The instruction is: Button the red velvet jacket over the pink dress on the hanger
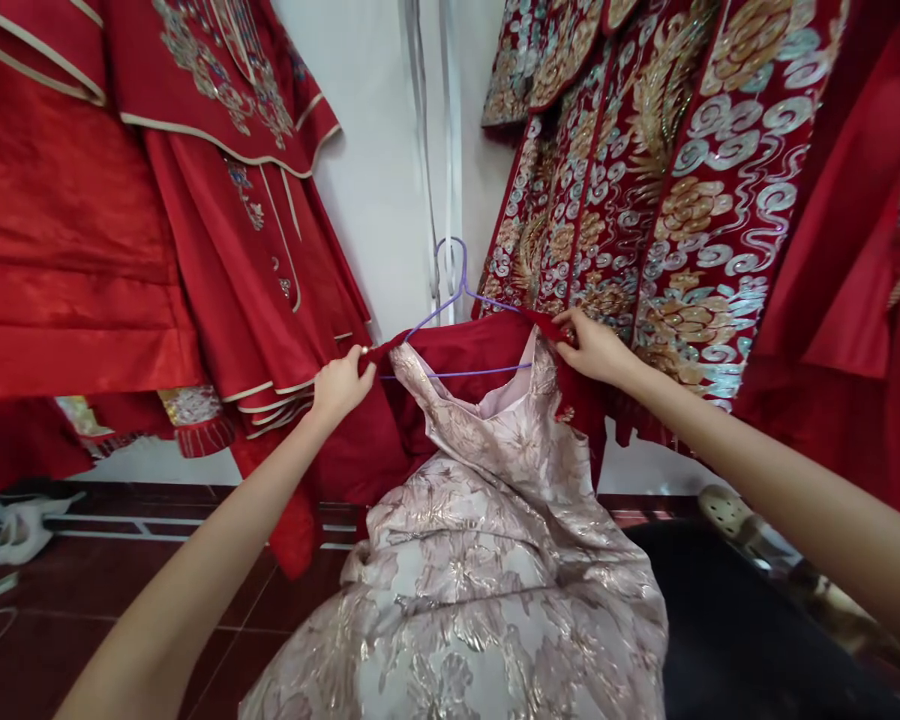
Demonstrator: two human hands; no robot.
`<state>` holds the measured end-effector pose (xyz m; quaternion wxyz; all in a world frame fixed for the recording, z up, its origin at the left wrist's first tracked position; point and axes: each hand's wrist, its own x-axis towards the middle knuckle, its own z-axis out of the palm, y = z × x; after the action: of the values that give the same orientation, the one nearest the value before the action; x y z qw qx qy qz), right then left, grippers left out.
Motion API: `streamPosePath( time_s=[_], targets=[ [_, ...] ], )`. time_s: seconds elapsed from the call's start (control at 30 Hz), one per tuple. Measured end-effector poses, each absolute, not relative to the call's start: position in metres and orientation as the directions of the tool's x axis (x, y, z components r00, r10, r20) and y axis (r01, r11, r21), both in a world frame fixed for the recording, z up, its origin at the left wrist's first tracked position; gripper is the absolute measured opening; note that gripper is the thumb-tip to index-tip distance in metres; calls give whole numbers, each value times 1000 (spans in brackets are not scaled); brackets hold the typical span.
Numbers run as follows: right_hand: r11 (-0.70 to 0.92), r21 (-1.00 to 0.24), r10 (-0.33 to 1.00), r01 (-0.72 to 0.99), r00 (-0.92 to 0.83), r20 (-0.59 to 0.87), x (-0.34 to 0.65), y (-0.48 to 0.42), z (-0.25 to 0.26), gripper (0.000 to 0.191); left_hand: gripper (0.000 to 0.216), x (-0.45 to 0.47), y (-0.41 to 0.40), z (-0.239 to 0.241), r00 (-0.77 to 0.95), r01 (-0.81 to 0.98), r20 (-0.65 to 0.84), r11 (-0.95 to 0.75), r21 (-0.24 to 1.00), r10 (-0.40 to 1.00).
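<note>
A purple wire hanger (456,300) carries a dark red garment (465,355) and a pale pink brocade dress (480,560) that spills down toward me. My left hand (340,385) is closed, pinching the red garment at the hanger's left end. My right hand (596,348) is closed on the red fabric at the hanger's right shoulder. The hanger's hook points up in front of the white wall.
Plain red robes with gold trim (217,200) hang at the left. Heavily embroidered red, gold and silver robes (667,180) hang at the right. White wall (390,160) between them. Dark red tiled floor (82,590) below, a beige shoe (727,510) at right.
</note>
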<state>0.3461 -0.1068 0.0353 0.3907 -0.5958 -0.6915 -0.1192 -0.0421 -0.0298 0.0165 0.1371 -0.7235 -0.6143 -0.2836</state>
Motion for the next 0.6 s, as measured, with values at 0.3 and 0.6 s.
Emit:
streamPosePath(
  time_s=[0.3, 0.6],
  targets=[
    [334, -524, 702, 783, 164, 693, 325, -98, 38, 20, 34, 30, -46, 17, 310, 515, 580, -646, 563, 753],
    [619, -555, 746, 556, -195, 636, 260, -106, -21, 22, 22, 89, -71, -29, 518, 389, 602, -794, 467, 608]
  ],
)
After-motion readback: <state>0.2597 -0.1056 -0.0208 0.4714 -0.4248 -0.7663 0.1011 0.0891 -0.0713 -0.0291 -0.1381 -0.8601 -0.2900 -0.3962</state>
